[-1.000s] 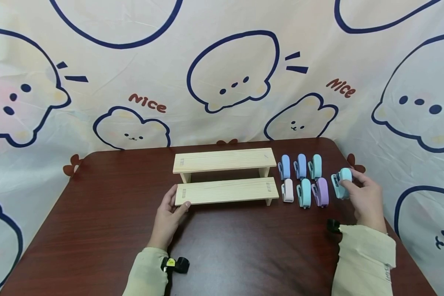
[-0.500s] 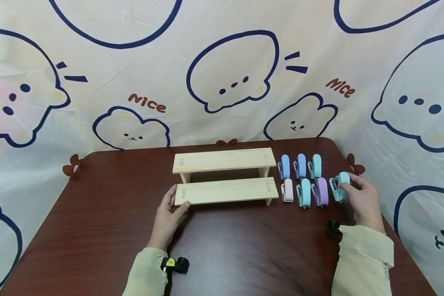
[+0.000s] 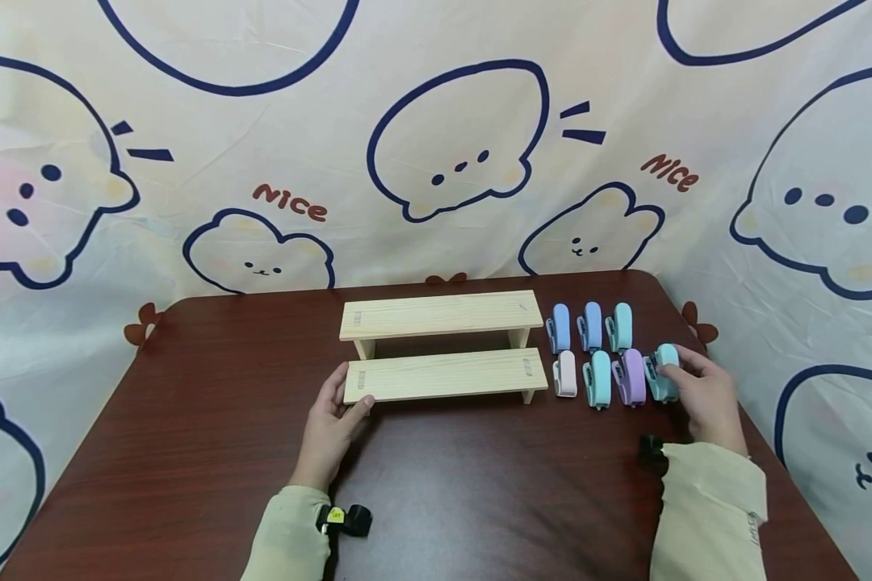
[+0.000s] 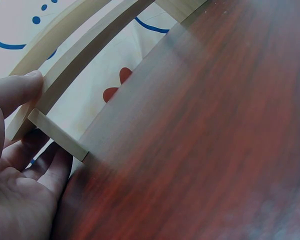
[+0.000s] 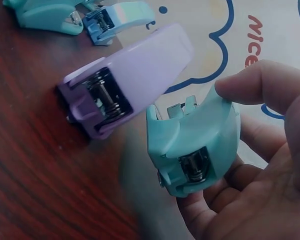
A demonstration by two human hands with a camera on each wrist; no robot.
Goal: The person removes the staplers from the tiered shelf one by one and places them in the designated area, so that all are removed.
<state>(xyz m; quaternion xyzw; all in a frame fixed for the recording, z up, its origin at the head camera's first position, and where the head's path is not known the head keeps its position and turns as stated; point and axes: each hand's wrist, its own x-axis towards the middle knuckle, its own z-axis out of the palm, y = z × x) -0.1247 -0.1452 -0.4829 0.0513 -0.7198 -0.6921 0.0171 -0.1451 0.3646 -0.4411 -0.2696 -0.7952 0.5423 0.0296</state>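
Observation:
A light wooden two-step display rack (image 3: 443, 376) stands near the middle of the table. At its left end my left hand (image 3: 329, 424) grips the lower board (image 4: 65, 90), thumb on top and other fingers at the side and beneath. My right hand (image 3: 708, 399) pinches a teal mini stapler (image 3: 662, 373) between thumb and fingers, at the right end of the front row. Just left of it is a purple stapler (image 5: 135, 75), then a teal one (image 3: 597, 378) and a white one (image 3: 564, 374). Behind them stand two blue staplers (image 3: 559, 328) and a mint stapler (image 3: 619, 327).
The dark reddish-brown table (image 3: 189, 436) has its right edge close to my right hand. A cream cloth (image 3: 436, 145) with blue cartoon outlines hangs behind and at both sides. Each wrist wears a dark strapped camera (image 3: 356, 520).
My right hand has moved left and slightly down with the teal stapler, bringing it beside the purple one. My left hand and the rack have stayed in place.

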